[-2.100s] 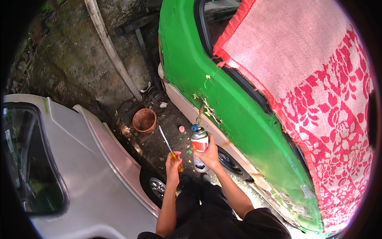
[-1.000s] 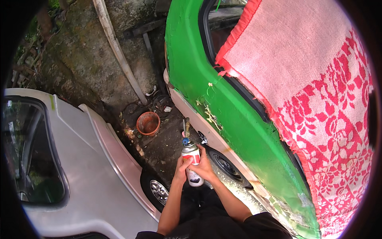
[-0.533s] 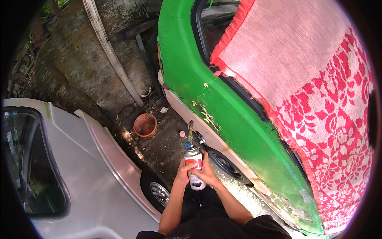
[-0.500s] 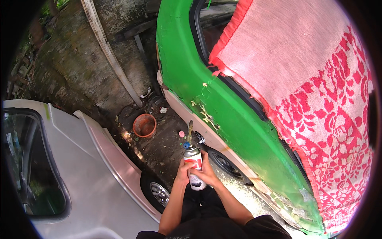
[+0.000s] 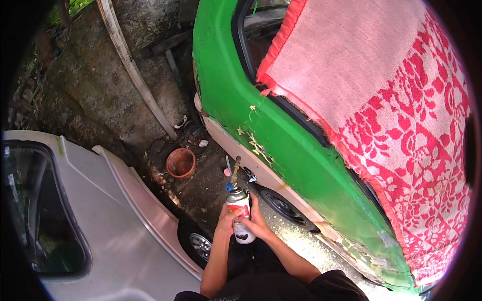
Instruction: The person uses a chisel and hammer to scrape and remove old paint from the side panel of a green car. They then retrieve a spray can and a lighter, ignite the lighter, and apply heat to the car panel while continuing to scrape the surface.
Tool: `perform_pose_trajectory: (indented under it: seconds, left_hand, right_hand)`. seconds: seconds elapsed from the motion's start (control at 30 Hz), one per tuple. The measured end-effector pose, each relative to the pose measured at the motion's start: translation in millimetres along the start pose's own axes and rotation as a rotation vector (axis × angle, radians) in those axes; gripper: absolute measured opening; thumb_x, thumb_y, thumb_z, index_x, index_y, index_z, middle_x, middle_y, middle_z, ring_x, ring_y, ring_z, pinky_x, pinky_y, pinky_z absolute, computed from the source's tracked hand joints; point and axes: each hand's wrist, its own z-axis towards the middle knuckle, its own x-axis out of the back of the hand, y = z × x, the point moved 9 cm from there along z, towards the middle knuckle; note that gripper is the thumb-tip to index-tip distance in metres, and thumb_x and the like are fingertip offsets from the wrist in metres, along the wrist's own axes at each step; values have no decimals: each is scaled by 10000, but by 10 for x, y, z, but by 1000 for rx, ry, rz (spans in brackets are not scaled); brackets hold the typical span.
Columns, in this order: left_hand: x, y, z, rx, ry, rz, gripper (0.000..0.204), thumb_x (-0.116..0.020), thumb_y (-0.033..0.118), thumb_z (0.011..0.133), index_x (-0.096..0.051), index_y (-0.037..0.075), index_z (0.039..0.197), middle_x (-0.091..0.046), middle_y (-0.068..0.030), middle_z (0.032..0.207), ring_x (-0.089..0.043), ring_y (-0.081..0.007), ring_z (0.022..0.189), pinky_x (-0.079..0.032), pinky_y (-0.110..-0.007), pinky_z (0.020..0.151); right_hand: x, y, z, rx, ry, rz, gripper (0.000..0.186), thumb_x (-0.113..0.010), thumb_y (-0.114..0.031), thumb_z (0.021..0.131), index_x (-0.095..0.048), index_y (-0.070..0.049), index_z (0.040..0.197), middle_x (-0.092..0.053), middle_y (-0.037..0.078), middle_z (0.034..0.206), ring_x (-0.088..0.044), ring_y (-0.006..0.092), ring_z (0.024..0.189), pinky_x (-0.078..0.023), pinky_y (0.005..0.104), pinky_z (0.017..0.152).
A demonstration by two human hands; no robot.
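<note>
Both my hands are wrapped round a blowtorch, a white and red gas canister with a brass burner tube and a blue knob on top. My left hand grips it from the left, and my right hand holds the other side, thumbs crossing at the front. The burner tube points away from me, toward the lower side of a green car. No flame can be made out. Peeling, flaked paint marks the green panel beyond the torch's tip.
A pink and red patterned cloth drapes over the green car's roof. On my left stands a silver-grey car. Between them on the ground sit a terracotta pot and a pink object. A wooden plank leans at the back wall.
The torch in my hands has moved slightly left and toward me. The view has shifted a little, so the cars appear displaced. My grip stays the same.
</note>
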Motion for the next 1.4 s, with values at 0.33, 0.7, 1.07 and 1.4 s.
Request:
perform_pose_trajectory:
  seconds: [0.33,0.7,1.07,1.4]
  left_hand:
    - [-3,60,12,-2,-54,56,570,-763,133,713,-562,30,1235,-667,-91,1081,-671,-211,978,-552,-352,876]
    - [-108,36,61,38,-86,84,539,-785,128,707,-585,27,1197,-677,-88,1020,-682,-197,902,-564,-343,823]
    - [-121,12,120,46,-30,138,673,-778,126,729,-532,-1,1343,-673,-100,1100,-673,-190,958,-553,-338,855]
    - [-247,191,233,77,-104,186,472,-801,96,764,-609,-44,1172,-701,-176,1097,-716,-262,940,-592,-412,831]
  right_hand:
    - [134,592,-29,-228,148,408,535,-367,-316,1069,-393,40,1468,-418,183,1491,-346,271,1416,-260,364,1172]
    - [118,622,-36,-547,194,603,494,-330,-186,1044,-348,-11,1505,-495,178,1446,-510,281,1304,-413,407,1096]
    - [242,787,63,-416,243,550,452,-389,-142,1052,-378,4,1480,-526,179,1397,-539,253,1254,-448,363,1048]
    - [761,462,-41,-236,312,143,298,-499,-64,999,-411,-7,1279,-611,128,1071,-630,151,831,-540,284,678]
